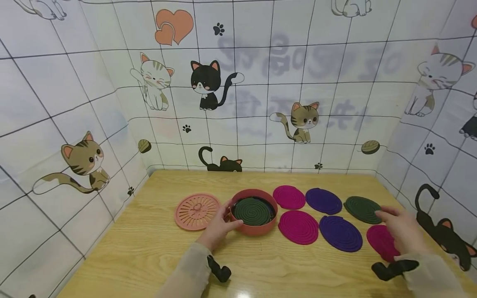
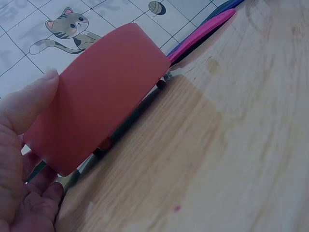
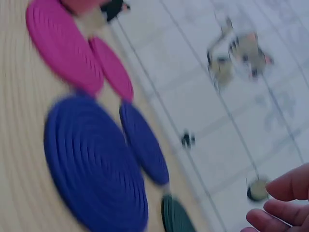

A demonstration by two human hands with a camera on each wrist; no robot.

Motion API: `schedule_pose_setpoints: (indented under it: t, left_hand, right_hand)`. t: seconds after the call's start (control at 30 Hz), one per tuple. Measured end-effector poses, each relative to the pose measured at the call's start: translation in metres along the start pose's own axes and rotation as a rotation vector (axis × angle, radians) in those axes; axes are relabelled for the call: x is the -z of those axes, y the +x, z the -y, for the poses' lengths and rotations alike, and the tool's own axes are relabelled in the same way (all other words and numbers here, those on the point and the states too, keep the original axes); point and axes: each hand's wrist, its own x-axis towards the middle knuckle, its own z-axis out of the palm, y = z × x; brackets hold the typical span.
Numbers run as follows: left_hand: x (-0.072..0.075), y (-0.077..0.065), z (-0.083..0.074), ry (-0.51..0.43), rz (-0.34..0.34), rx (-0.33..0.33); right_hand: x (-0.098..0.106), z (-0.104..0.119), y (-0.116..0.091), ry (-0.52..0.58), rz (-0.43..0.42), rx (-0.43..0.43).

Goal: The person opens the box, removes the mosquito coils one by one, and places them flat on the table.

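Note:
My left hand (image 1: 218,227) grips a round red mosquito coil holder (image 1: 257,230) by its left side. In the left wrist view the thumb (image 2: 36,99) presses the holder's wall. A green mosquito coil (image 1: 252,211) lies inside the holder. Over the table's right side, my right hand (image 1: 404,229) hovers with loosely bent fingers and holds nothing; its fingertips come near the edge of another green coil (image 1: 362,209). Partly under that hand in the head view is a magenta coil (image 1: 381,240). The right wrist view shows the fingers (image 3: 289,186) apart from the coils.
A slotted pink lid (image 1: 197,211) lies left of the holder. To its right lie two magenta coils (image 1: 298,227) and two dark blue coils (image 1: 340,233) in rows on the wooden table (image 1: 149,256). Cat-patterned sheeting (image 1: 253,136) stands behind and at both sides.

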Motion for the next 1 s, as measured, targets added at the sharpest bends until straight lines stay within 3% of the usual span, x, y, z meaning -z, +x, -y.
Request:
schedule_pose_setpoints:
  t: [0.13,0.3,0.4,0.6,0.77,1.0]
  left_hand:
    - [0.000,0.002,0.007,0.011,-0.012,-0.006]
    - [0.001,0.001,0.007,0.018,-0.016,-0.011]
    - [0.001,-0.002,0.000,0.013,-0.005,-0.007]
    - [0.000,0.001,0.007,0.043,-0.024,0.014]
    - [-0.006,0.004,0.013,0.088,-0.022,0.018]
    - [0.001,0.002,0.013,0.072,-0.039,0.014]
  right_hand:
    - [-0.048,0.036,-0.007,0.000,0.126,0.129]
    - [-0.113,0.072,-0.012,0.020,0.225,0.201]
    - [-0.149,0.087,-0.012,0.053,0.279,0.222]
    - [-0.212,0.104,-0.006,0.138,0.338,0.234]
    - [-0.241,0.099,-0.003,0.052,0.315,0.228]
    - [-0.271,0.102,-0.002,-0.137,0.339,0.225]
